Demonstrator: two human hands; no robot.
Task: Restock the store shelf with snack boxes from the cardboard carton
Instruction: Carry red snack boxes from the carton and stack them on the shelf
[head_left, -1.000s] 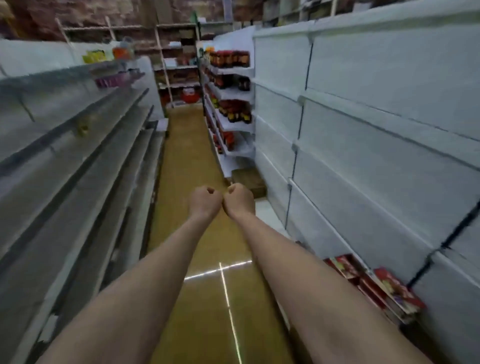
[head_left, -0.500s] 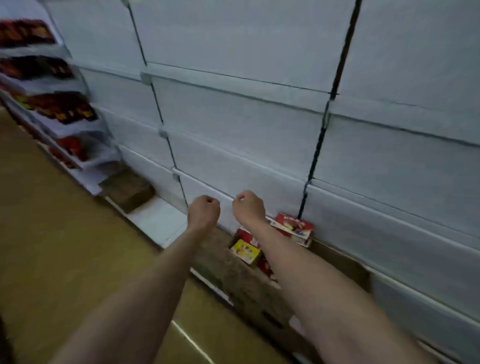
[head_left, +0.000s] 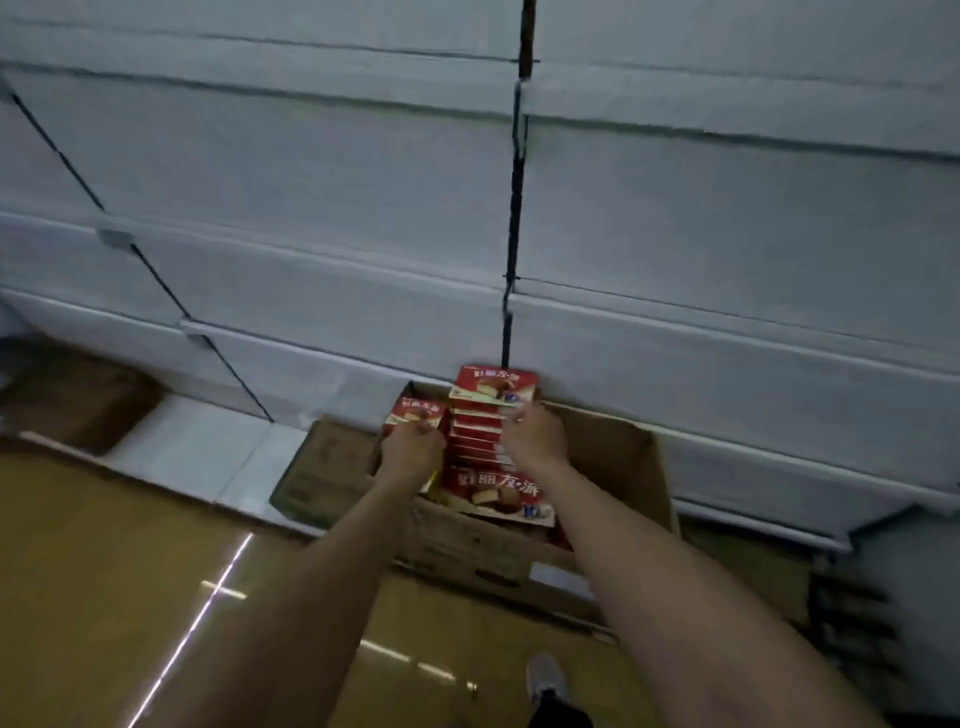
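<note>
A: Where are the snack boxes?

B: A row of red snack boxes (head_left: 480, 441) stands on edge inside the open cardboard carton (head_left: 613, 457), which sits on the floor (head_left: 104, 571) against the foot of the white store shelf (head_left: 311, 291). One more red box (head_left: 496, 496) lies tilted against the row's near end, printed face up

A: And the hands?

B: Both reach down into the carton. The left hand (head_left: 413, 449) has its fingers curled over the near edge of a single red box (head_left: 415, 413) at the left of the row, gripping it. The right hand (head_left: 535, 436) is at the right side of the row, fingers bent against the box tops below the rearmost box (head_left: 491, 384), which stands higher than the rest; it is blurred, so I cannot tell for certain that it grips them

A: Anything on the shelf itself?

B: Only its white boards and the dark upright (head_left: 514, 208) between the bays show

A: What else is around?

B: A second, closed brown carton (head_left: 322, 475) sits just left of the open one on the shelf's low base. Another brown box (head_left: 78, 400) lies farther left. A grey shoe (head_left: 545, 675) shows at the bottom edge, on the yellowish floor
</note>
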